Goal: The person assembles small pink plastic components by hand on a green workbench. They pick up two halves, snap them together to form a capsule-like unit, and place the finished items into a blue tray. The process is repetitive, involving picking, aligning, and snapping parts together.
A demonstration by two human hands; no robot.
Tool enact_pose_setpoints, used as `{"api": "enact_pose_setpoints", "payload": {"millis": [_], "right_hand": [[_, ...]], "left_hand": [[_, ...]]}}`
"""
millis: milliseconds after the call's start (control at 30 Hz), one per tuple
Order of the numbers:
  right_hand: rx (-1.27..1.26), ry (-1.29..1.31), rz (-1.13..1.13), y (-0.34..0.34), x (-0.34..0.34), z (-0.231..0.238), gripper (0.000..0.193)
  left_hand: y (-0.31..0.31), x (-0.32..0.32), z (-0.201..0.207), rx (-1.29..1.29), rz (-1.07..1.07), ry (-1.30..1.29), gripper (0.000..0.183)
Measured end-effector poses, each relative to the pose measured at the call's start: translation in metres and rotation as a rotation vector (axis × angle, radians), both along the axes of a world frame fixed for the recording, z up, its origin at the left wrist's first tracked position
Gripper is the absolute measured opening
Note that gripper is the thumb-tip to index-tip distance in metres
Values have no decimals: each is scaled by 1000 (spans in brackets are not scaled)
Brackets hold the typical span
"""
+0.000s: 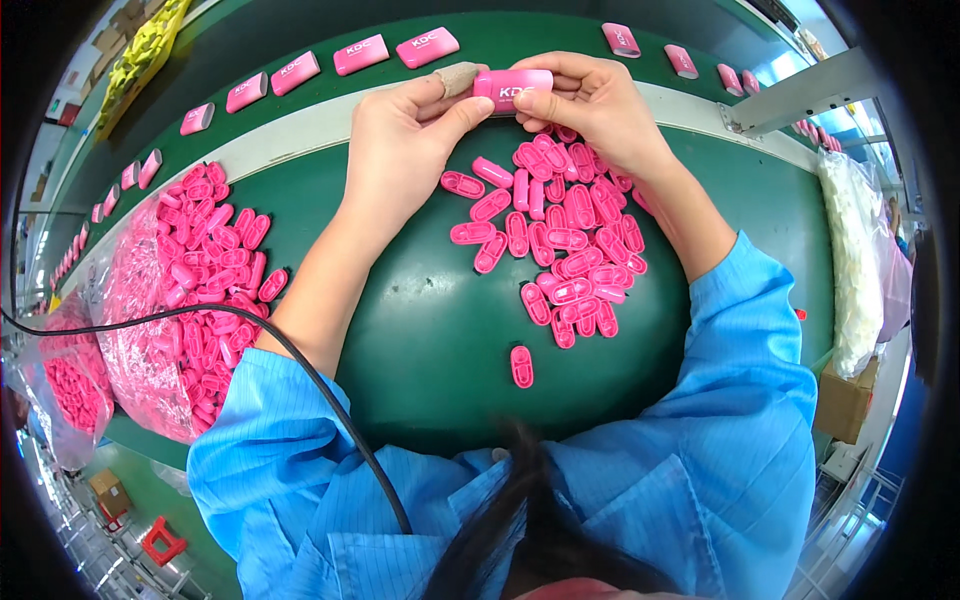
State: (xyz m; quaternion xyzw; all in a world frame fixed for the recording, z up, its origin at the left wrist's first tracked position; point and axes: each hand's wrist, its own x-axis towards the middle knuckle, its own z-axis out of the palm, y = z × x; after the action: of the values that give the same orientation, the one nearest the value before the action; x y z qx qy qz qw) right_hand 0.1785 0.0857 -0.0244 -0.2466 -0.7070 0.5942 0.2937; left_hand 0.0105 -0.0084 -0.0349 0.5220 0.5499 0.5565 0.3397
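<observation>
Between my two hands, near the far edge of the green work surface, is a pink box-shaped casing (512,84) with white print on its face. My left hand (420,115) pinches its left end, a tan wrap covering the tip of one finger. On the right end, my right hand (590,100) grips with thumb and fingers. Just below my hands lies a loose heap of small pink oval caps (575,220). One single cap (521,367) sits apart, nearer to me.
More pink caps (225,270) spill from a clear plastic bag (135,290) at left. Beyond a pale rail (270,150), several pink casings (360,54) stand in a row on a green belt. A black cable (250,318) crosses my left forearm. A metal bracket (800,95) juts in at right.
</observation>
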Motion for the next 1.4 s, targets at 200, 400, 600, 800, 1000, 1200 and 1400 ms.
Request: {"api": "enact_pose_setpoints", "payload": {"millis": [200, 400, 600, 800, 1000, 1200, 1400], "right_hand": [[15, 57, -44, -9, -5, 1, 29], [24, 19, -62, -10, -8, 1, 29], [264, -59, -183, -21, -15, 7, 27], [276, -386, -32, 57, -38, 2, 32], [901, -501, -296, 94, -30, 11, 28], [931, -707, -392, 101, 13, 3, 18], [188, -128, -152, 32, 0, 23, 30]], "left_hand": [[0, 7, -6, 90, 81, -73, 32], [-8, 24, -1, 119, 185, 343, 34], [-11, 26, -3, 210, 241, 594, 46], [-7, -10, 8, 150, 194, 850, 36], [-43, -7, 23, -56, -172, 722, 23], [-44, -7, 15, 70, -115, 829, 24], [-13, -9, 19, -81, -88, 272, 23]]}}
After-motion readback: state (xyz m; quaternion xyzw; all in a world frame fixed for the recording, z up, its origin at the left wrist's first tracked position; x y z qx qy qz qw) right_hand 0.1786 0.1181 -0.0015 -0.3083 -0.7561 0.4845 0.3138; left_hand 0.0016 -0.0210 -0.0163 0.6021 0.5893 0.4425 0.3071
